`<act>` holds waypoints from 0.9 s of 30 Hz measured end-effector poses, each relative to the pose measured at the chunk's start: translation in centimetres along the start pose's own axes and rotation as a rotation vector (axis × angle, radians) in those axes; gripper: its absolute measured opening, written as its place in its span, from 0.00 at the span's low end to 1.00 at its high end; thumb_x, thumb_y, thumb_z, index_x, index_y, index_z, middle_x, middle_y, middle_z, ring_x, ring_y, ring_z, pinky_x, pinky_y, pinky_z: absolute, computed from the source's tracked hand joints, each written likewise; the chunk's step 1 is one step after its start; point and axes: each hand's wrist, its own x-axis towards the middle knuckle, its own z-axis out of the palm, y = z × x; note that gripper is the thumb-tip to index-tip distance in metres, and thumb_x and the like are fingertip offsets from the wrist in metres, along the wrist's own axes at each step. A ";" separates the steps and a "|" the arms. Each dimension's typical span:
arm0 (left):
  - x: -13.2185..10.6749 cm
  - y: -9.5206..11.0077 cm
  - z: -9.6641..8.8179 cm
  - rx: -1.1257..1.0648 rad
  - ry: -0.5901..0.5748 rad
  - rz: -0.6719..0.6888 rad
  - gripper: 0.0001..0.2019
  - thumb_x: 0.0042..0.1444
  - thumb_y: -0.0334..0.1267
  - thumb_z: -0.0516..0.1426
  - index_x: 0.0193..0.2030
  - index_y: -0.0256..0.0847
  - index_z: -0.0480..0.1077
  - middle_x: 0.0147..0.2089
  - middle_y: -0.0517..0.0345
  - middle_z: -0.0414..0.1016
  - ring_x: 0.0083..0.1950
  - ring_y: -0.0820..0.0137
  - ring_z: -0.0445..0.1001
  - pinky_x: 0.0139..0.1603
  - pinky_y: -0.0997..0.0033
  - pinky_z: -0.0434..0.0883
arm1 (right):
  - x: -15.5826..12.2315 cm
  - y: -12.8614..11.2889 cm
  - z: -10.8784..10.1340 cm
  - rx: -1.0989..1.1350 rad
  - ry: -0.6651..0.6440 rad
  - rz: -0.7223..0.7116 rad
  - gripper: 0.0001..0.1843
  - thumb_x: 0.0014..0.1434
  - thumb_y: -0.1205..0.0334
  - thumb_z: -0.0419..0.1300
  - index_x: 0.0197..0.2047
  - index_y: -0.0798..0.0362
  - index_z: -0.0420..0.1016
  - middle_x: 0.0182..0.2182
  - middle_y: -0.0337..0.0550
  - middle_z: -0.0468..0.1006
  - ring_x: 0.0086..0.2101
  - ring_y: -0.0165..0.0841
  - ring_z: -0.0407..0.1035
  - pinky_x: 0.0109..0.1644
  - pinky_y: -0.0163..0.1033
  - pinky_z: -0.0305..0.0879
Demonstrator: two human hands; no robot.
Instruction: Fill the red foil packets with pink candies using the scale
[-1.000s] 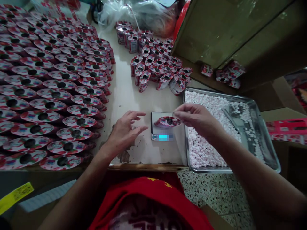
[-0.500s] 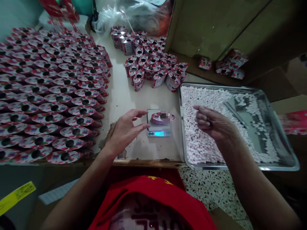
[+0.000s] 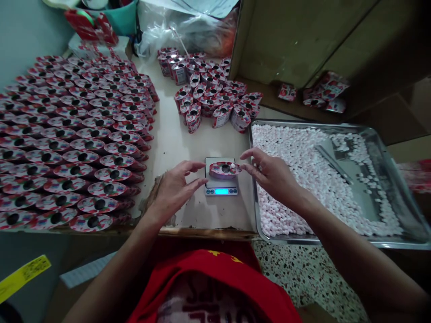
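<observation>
A small digital scale (image 3: 213,184) with a lit blue display lies near the table's front edge. On its plate stands a red-and-white printed packet (image 3: 217,170) with a dark round hole in its top. One white candy-like piece (image 3: 233,166) rests on that top, right of the hole. My left hand (image 3: 178,181) is at the scale's left side, thumb and fingers apart, with nothing between them. From the right, my right hand (image 3: 269,172) reaches to the packet's right end. Its thumb and forefinger are parted and hold nothing that I can see; the thumb tip is close to the packet.
Rows of similar packets (image 3: 89,143) fill the table's left side. A looser group of packets (image 3: 212,92) stands at the back. The metal tray (image 3: 255,197) on the right holds many white pieces (image 3: 286,179) and a metal strip (image 3: 333,163). A cardboard box (image 3: 279,40) rises behind it.
My right hand has moved left from over the tray to the packet, and its fingers have parted. A white piece now shows on the packet's top. My left hand has barely moved.
</observation>
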 end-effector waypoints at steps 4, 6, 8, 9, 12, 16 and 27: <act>0.5 0.2 0.3 0.005 0.019 0.066 0.19 0.59 0.40 0.69 0.57 0.47 0.78 0.56 0.55 0.83 0.56 0.61 0.80 0.60 0.55 0.76 | 0.2 -0.6 0.3 -0.107 -0.020 -0.027 0.14 0.73 0.52 0.58 0.55 0.49 0.77 0.26 0.38 0.78 0.26 0.35 0.70 0.33 0.38 0.54; 0.9 0.8 0.7 0.038 0.032 0.115 0.24 0.55 0.36 0.72 0.59 0.46 0.77 0.57 0.54 0.82 0.58 0.60 0.79 0.63 0.54 0.75 | 0.4 -1.0 0.7 -0.198 -0.040 -0.049 0.14 0.74 0.53 0.58 0.56 0.48 0.78 0.28 0.40 0.81 0.27 0.37 0.73 0.33 0.38 0.53; 1.6 1.6 1.4 0.099 0.034 0.151 0.28 0.51 0.33 0.74 0.59 0.44 0.76 0.58 0.52 0.82 0.60 0.57 0.78 0.65 0.52 0.73 | 0.6 -1.3 1.1 -0.282 -0.060 -0.073 0.13 0.74 0.55 0.57 0.55 0.47 0.79 0.31 0.42 0.84 0.29 0.38 0.75 0.32 0.38 0.52; 1.9 1.9 1.8 0.127 0.027 0.162 0.29 0.49 0.31 0.75 0.59 0.44 0.76 0.58 0.51 0.82 0.61 0.56 0.77 0.65 0.51 0.73 | 0.6 -1.4 1.3 -0.310 -0.067 -0.083 0.13 0.74 0.55 0.57 0.54 0.47 0.80 0.32 0.43 0.85 0.30 0.38 0.76 0.32 0.38 0.52; 2.8 2.5 2.7 0.162 -0.021 0.185 0.29 0.46 0.30 0.75 0.57 0.43 0.76 0.56 0.51 0.82 0.60 0.55 0.78 0.64 0.51 0.73 | 0.8 -1.6 1.9 -0.341 -0.045 -0.083 0.13 0.74 0.57 0.57 0.53 0.48 0.81 0.34 0.44 0.87 0.30 0.38 0.78 0.31 0.37 0.52; 3.3 1.9 3.9 0.111 -0.066 0.199 0.23 0.51 0.28 0.72 0.53 0.43 0.77 0.51 0.52 0.83 0.54 0.58 0.80 0.59 0.56 0.75 | 1.1 -2.2 2.6 -0.353 -0.040 -0.129 0.10 0.74 0.59 0.58 0.50 0.48 0.82 0.40 0.45 0.88 0.35 0.38 0.81 0.32 0.37 0.56; 8.1 3.2 -0.9 0.143 0.027 0.275 0.15 0.57 0.46 0.71 0.48 0.45 0.79 0.45 0.57 0.84 0.43 0.66 0.80 0.44 0.69 0.73 | -0.2 5.1 -1.0 -0.087 0.245 0.075 0.18 0.74 0.46 0.53 0.51 0.45 0.80 0.41 0.44 0.87 0.36 0.44 0.82 0.38 0.43 0.70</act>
